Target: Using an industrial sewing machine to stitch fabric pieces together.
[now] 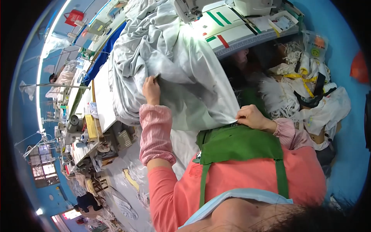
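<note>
A large pale grey cloth [185,89] lies bunched over the sewing table and hangs down over my lap. Its lower right corner is pinched between the thumb and fingers of my right hand [253,117], beside my green apron [241,145]. Against the middle of the cloth, my left hand [151,91] is closed, the fingertips pressed together. A small dark tip shows at those fingertips; it is too small to name. Above the cloth is the head of a sewing machine [188,11], its lamp lighting the fabric.
Green, red and black strips [223,41] mark the white tabletop [239,33]. A small open box [283,21] sits at its right end. On the right are heaped white scraps [280,94] and a yellow tape measure [307,83]. Further worktables with machines line the left.
</note>
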`<action>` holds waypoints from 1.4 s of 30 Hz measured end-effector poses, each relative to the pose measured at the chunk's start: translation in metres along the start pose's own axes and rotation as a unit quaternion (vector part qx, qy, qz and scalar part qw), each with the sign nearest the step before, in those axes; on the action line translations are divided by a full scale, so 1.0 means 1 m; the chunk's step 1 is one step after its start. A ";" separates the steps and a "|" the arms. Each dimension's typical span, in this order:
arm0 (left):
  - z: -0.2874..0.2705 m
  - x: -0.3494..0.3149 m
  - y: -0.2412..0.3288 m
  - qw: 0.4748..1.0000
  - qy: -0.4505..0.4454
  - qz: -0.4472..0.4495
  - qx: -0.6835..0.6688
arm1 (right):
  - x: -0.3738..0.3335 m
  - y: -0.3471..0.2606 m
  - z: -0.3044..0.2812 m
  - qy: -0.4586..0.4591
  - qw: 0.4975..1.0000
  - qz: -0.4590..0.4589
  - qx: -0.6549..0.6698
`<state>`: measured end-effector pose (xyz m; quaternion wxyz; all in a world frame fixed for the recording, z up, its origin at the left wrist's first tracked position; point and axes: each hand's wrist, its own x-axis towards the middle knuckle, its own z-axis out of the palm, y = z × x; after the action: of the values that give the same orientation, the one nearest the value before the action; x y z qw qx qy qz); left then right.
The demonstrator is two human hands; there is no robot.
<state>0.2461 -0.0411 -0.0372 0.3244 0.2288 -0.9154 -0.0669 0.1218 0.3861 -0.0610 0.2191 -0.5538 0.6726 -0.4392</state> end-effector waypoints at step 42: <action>0.127 0.224 -0.200 0.973 -0.058 -0.008 0.225 | 0.204 0.072 -0.076 0.101 0.992 -0.053 -0.046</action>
<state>0.0882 -0.3254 -0.0642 0.2108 0.2994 -0.9222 0.1247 -0.0367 0.2218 -0.0421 0.1004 -0.5513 0.6803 -0.4724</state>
